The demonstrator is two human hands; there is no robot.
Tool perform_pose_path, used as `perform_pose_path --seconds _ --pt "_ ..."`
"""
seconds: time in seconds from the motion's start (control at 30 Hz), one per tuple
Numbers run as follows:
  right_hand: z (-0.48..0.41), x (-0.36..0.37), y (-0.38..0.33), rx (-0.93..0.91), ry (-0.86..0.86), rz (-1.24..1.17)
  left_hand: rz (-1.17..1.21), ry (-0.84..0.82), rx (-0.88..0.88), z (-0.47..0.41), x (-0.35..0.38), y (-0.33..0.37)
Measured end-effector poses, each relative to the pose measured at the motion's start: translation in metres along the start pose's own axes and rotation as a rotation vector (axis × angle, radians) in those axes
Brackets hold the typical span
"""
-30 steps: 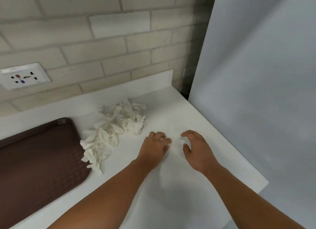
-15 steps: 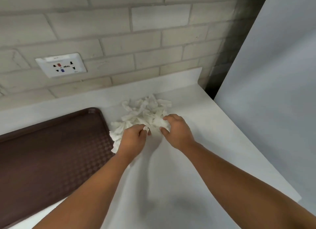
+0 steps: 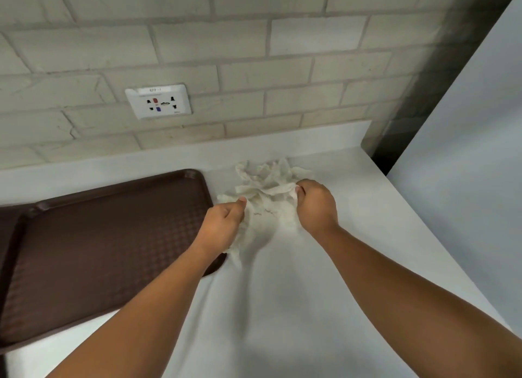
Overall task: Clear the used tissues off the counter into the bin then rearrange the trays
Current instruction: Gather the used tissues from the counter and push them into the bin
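Tissues [image 3: 268,185]: crumpled white heap near the worktop's [image 3: 282,307] back edge, long axis running back to front. Left hand [image 3: 223,225]: curled, gripping the heap's left side. Right hand [image 3: 316,205]: curled, gripping its right side. Tray [image 3: 99,250]: brown, just left of the heap, lengthwise along the back edge.

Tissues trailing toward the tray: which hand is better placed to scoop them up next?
Left, probably. The left hand grips the tissues right beside the tray edge, over those trailing pieces; the right hand holds the pile's opposite side, away from them.
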State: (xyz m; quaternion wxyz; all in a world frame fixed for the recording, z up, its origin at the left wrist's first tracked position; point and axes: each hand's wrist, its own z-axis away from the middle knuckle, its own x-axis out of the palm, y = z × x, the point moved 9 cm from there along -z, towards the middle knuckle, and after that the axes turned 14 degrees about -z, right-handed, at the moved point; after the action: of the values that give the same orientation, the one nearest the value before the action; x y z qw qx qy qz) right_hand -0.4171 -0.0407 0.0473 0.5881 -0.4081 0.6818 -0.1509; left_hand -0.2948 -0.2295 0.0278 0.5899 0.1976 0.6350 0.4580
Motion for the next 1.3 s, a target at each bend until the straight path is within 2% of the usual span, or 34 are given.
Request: perform_pose_path --seconds 0.17,0.4,0.57,0.73,0.87,1.1,1.23,1.3 --pt "0.012 -0.052 -0.018 0.022 0.091 -0.312 0.031 -0.013 -0.013 0.012 0.019 0.014" --pt "0.044 -0.108 -0.013 0.202 0.105 -0.641 -0.026 -0.022 0.075 0.039 0.043 0.058" --pt "0.095 -0.161 0.001 0.259 0.127 -0.615 0.009 -0.106 0.116 0.073 0.074 0.094" --pt "0.162 -0.226 0.030 0.250 0.205 -0.452 0.002 -0.186 0.224 0.121 0.122 0.140" --pt "0.229 -0.269 0.069 0.303 0.286 -0.485 0.017 -0.274 0.277 0.170 0.174 0.165" --pt "0.365 -0.335 0.114 0.447 0.362 -0.488 -0.126 -0.376 0.315 0.272 0.257 0.188" --pt "0.434 -0.349 0.144 0.527 0.375 -0.438 -0.183 -0.414 0.412 0.323 0.297 0.190" --pt "0.464 -0.347 0.159 0.569 0.392 -0.496 -0.188 -0.423 0.452 0.340 0.318 0.182"
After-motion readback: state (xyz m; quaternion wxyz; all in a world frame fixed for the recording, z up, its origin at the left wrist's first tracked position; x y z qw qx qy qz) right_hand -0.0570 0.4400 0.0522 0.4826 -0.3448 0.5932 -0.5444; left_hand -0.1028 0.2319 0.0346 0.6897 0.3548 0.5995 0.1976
